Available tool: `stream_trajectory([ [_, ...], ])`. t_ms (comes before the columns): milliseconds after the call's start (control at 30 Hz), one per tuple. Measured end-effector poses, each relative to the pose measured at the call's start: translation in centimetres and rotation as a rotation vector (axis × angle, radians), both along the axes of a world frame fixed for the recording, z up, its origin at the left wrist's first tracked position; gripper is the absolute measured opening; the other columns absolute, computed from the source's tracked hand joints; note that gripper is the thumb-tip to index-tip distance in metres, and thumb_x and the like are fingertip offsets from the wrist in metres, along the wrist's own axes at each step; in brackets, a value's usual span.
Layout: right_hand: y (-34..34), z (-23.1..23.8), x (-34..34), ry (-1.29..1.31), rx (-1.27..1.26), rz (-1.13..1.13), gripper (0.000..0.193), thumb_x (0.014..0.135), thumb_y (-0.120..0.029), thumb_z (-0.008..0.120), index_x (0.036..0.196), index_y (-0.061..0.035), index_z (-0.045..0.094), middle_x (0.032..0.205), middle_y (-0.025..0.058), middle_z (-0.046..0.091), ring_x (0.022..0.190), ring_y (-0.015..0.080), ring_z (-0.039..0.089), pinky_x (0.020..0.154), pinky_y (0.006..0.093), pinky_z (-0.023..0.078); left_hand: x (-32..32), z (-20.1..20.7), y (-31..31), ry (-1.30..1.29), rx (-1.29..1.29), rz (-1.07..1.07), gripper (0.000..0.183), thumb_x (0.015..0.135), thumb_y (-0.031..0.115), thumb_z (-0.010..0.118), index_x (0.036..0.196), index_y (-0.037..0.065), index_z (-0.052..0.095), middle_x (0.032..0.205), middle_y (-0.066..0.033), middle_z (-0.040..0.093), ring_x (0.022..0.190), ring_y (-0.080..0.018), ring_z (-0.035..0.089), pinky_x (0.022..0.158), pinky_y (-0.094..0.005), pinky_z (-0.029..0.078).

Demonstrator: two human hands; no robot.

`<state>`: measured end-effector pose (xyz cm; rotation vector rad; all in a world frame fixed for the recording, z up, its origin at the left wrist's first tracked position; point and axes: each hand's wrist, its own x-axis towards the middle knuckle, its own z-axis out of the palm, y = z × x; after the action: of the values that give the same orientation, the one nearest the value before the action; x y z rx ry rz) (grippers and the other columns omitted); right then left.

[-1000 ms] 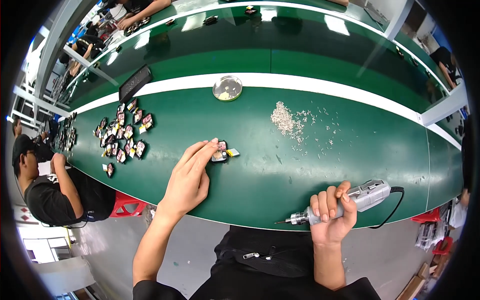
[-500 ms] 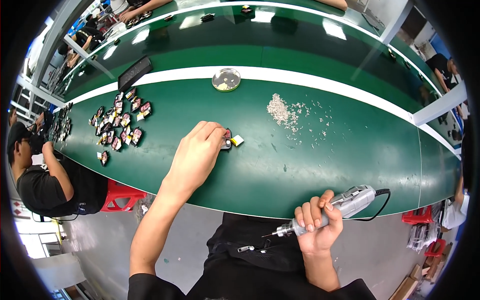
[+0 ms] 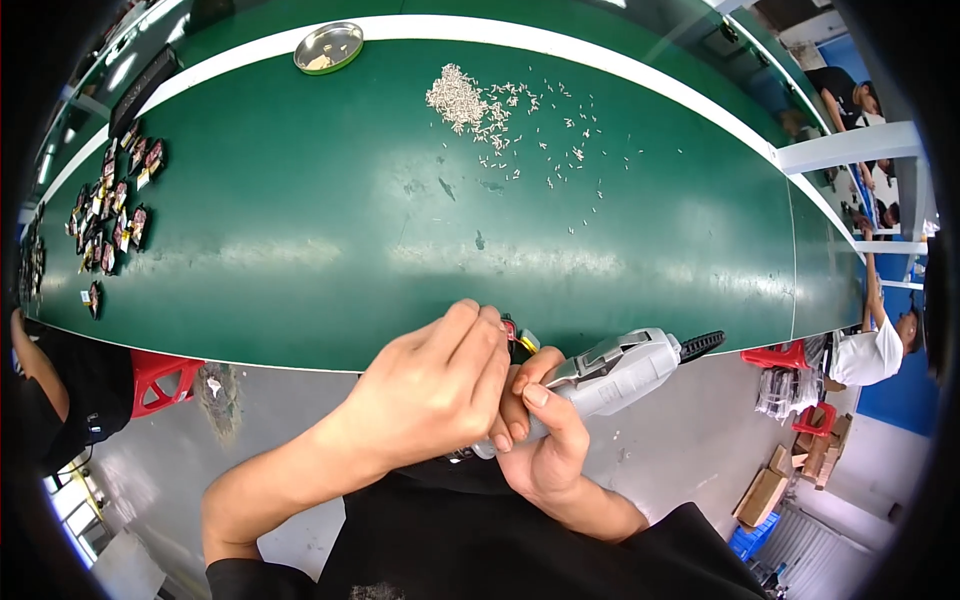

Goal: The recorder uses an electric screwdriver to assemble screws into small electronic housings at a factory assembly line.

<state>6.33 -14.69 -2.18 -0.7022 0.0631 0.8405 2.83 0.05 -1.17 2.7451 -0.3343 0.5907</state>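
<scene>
Red and black, with a yellow tab (image 3: 527, 342) beside it, a small unit (image 3: 509, 328) shows just past the fingertips of the left hand (image 3: 440, 385), near the table's front edge; most of it is hidden. The left hand's fingers are bent and closed on it, the back of the hand turned up. Touching or very near that hand, the right hand (image 3: 548, 430) wraps around a grey power screwdriver (image 3: 620, 372), its thumb lying along the body. The tool slants, its rear end toward the upper right, where a black ribbed cord sleeve (image 3: 702, 346) sticks out. Its tip is behind the left hand, so I cannot tell whether it meets the unit.

Beyond the hands spreads a green tabletop (image 3: 330, 220). Near its far edge lies a heap of small silvery pieces (image 3: 457, 100), with loose ones scattered to the right. Left of the heap, a round shallow dish (image 3: 329, 48) stands by the white rail (image 3: 560, 38), a few light bits inside. Farther left is a cluster of similar black units (image 3: 110, 205), one apart from the rest nearer the front edge, and a long black tray (image 3: 145, 90) behind them.

Below the table's left side stands a red stool (image 3: 165, 380), next to a person in black (image 3: 60, 400). At the far right, a person in white (image 3: 865, 355) reaches one arm up.
</scene>
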Motion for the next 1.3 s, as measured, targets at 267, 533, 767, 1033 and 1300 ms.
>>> stream_trajectory([
  [267,-0.7,-0.7,0.7,0.043,-0.006,-0.005,0.008,0.088,-0.010,0.050,0.090,-0.0044,0.046,0.058,0.0050,0.042,0.048,0.0148,0.042,0.049,0.0284,0.038,-0.6,-0.9,-1.6,-0.033,0.030,0.075,0.030,0.064,0.004,0.062,0.090,-0.011,0.062,0.098,-0.0208,0.062,0.087,-0.0305,0.062,0.063,-0.0319,0.055],
  [533,-1.9,4.7,8.3,-0.544,0.260,0.126,0.021,0.097,-0.027,0.046,0.090,-0.0078,0.042,0.056,-0.0006,0.043,0.043,0.0099,0.044,0.049,0.0268,0.042,-1.4,0.0,-1.6,0.117,-0.005,0.069,0.036,0.066,-0.001,0.065,0.099,-0.014,0.060,0.111,-0.0250,0.059,0.097,-0.0336,0.059,0.069,-0.0344,0.055],
  [767,0.9,4.0,11.9,-0.736,0.243,0.256,0.031,0.098,-0.039,0.042,0.093,-0.0093,0.046,0.059,-0.0016,0.042,0.046,0.0090,0.042,0.052,0.0258,0.038,-1.4,-0.8,-1.4,0.097,0.065,0.059,0.038,0.063,0.001,0.061,0.097,-0.015,0.062,0.111,-0.0270,0.059,0.098,-0.0341,0.059,0.076,-0.0335,0.055],
  [1033,1.9,2.9,12.0,-0.672,0.208,0.253,0.029,0.098,-0.037,0.043,0.088,-0.0098,0.043,0.058,-0.0016,0.041,0.046,0.0091,0.042,0.052,0.0260,0.038,-1.4,-0.8,-1.3,0.111,0.050,0.054,0.039,0.058,0.006,0.057,0.090,-0.015,0.065,0.107,-0.0279,0.061,0.098,-0.0332,0.060,0.081,-0.0325,0.054],
  [1300,2.0,3.3,11.8,-0.767,0.169,0.317,0.025,0.097,-0.032,0.044,0.085,-0.0100,0.042,0.056,-0.0017,0.041,0.044,0.0090,0.042,0.051,0.0260,0.039,-1.5,-1.1,-1.4,0.084,-0.089,0.085,0.036,0.064,-0.003,0.062,0.097,-0.015,0.062,0.109,-0.0244,0.060,0.094,-0.0336,0.061,0.072,-0.0342,0.056],
])
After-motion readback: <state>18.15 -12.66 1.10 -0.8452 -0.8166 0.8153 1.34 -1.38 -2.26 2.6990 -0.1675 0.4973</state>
